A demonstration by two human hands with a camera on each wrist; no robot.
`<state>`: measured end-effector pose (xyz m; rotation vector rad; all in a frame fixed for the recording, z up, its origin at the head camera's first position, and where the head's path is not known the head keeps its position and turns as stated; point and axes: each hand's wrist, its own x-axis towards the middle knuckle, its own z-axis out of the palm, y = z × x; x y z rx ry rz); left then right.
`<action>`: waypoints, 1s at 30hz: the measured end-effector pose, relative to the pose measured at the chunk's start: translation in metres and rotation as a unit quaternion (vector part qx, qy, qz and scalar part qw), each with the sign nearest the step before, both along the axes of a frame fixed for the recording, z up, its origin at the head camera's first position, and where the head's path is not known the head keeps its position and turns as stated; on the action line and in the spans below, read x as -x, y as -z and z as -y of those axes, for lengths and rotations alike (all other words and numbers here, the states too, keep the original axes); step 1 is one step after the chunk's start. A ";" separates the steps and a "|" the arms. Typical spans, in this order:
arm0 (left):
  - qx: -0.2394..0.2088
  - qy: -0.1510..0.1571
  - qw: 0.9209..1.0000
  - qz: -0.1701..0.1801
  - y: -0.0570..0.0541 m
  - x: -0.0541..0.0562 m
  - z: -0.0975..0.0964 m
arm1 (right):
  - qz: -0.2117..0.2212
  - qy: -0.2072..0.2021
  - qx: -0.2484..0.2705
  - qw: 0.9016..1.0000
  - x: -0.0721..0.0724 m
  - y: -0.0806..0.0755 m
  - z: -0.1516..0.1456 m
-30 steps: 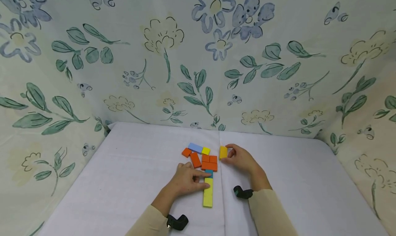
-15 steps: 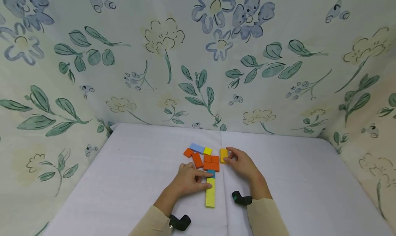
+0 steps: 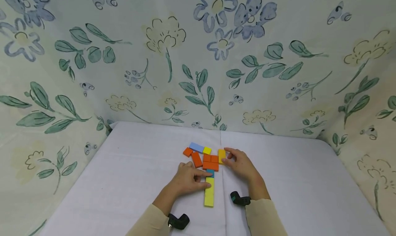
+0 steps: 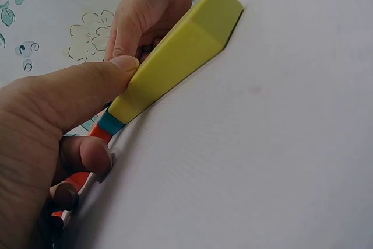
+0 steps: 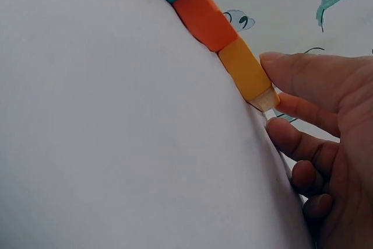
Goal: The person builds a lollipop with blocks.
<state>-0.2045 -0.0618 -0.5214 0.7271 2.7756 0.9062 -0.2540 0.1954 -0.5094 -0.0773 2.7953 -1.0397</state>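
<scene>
Wooden-looking blocks lie flat in a figure on the white cloth. My left hand (image 3: 185, 181) rests over its lower part, index finger on the teal block (image 3: 210, 170) and thumb on the long yellow block (image 3: 209, 197). In the left wrist view that thumb presses the yellow block (image 4: 175, 51). With thumb and index finger my right hand (image 3: 242, 165) pinches the yellow-orange block (image 3: 221, 156), which sits against the right side of several orange blocks (image 3: 210, 166). The right wrist view has the yellow-orange block (image 5: 243, 71) meeting an orange block (image 5: 205, 18).
Left of the centre lie a tilted orange block (image 3: 196, 159) and a small orange block (image 3: 187, 152). Above them a blue block (image 3: 196, 147) touches a small yellow block (image 3: 207, 150). A floral curtain (image 3: 198, 85) hangs behind the table (image 3: 148, 143).
My right hand has brought the yellow-orange block left, closing the gap to the orange blocks. The left hand keeps its place on the teal and yellow blocks; the view shifts slightly.
</scene>
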 end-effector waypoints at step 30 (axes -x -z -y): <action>-0.061 -0.031 0.998 -0.012 0.002 -0.001 0.000 | 0.007 0.018 0.005 1.000 0.001 0.001 0.003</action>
